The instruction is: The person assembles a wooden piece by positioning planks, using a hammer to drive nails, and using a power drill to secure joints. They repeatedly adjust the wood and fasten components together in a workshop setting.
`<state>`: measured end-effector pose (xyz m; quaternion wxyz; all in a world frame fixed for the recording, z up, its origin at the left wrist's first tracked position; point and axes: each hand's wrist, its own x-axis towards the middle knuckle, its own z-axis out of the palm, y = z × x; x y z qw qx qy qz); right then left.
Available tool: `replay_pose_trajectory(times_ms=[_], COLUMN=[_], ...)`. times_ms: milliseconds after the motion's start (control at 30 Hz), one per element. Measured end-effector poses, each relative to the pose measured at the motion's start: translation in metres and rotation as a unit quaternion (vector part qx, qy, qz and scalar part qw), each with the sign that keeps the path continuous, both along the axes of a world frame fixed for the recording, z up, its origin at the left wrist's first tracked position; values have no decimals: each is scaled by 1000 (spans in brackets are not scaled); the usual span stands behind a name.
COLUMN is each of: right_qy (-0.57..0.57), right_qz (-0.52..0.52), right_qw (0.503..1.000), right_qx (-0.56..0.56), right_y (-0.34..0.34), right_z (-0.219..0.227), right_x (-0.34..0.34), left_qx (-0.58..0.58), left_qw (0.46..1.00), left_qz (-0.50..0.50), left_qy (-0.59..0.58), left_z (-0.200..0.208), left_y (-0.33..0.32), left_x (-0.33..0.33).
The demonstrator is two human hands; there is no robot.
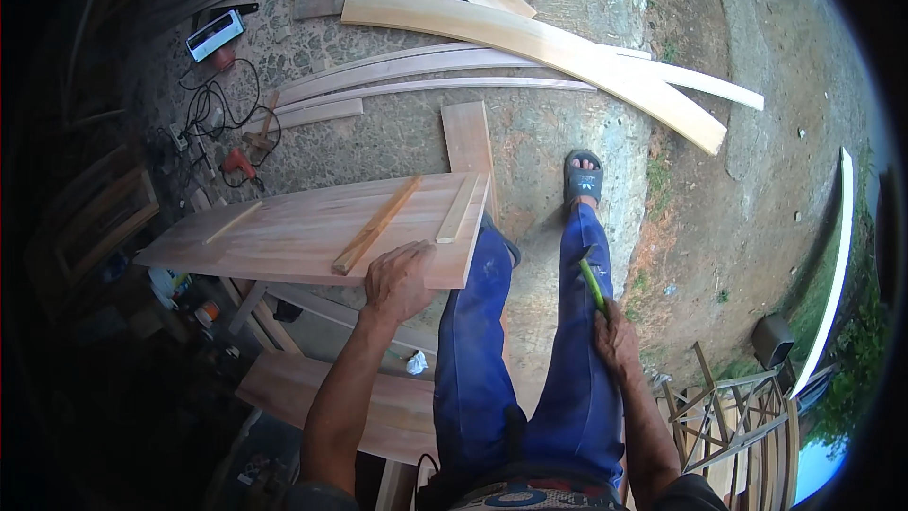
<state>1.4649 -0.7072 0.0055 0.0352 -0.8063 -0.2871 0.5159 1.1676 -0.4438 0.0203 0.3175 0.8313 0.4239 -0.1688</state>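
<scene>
In the head view, a large flat wooden panel (303, 227) is seen lying on a low desk, whose legs (248, 308) are visible below the panel's near edge. The left hand (397, 282) is laid palm down on the near right part of this panel, with the fingers spread and nothing gripped in it. Just beside its fingertips a long thin wooden strip (376, 225) is lying diagonally on the panel, and a shorter strip (459, 208) is placed to the right of it, near the panel's right edge. A 3rd thin strip (233, 221) is seen further to the left on the same surface. The right hand (615, 336) is held against the right thigh, well apart from the panel, and it is closed around a green pencil (593, 284), whose tip points up and forward along the blue trouser leg (577, 341). A dark sandal (583, 177) is worn on the right foot, which stands on the concrete floor (530, 142). Several long curved boards (530, 43) are spread on the floor beyond the panel, and 1 straight plank (467, 137) reaches out from behind the panel's far edge. At the far left, a red power drill (238, 165) with black cables (213, 104) is lying on the floor. A wooden frame structure (733, 412) is seen at the lower right.
</scene>
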Motion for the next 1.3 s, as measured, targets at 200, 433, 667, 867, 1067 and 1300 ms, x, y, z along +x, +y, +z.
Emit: replay_pose_trajectory(times_ms=[200,433,667,867,1067,1300], right_qy=[209,276,308,315,307,325], right_qz=[-464,-541,-531,-552,-547,-522], right_qw=[860,792,782,765,770,778], right_qx=[-29,-63,-107,-104,-118,-129], right_y=[30,71,94,106,114,109], right_z=[-72,-166,-176,-177,-180,-187], right_x=[-12,-45,-62,-60,-60,-62], left_qx=[7,-16,-27,-37,-34,-19], left_qw=[1000,998,997,997,997,998], left_qz=[-20,-52,-64,-65,-64,-54], left_qy=[6,18,28,27,26,21], left_z=[-5,-9,-17,-17,-16,-17], left_y=[-2,6,9,12,13,11], left_x=[11,24,27,29,25,17])
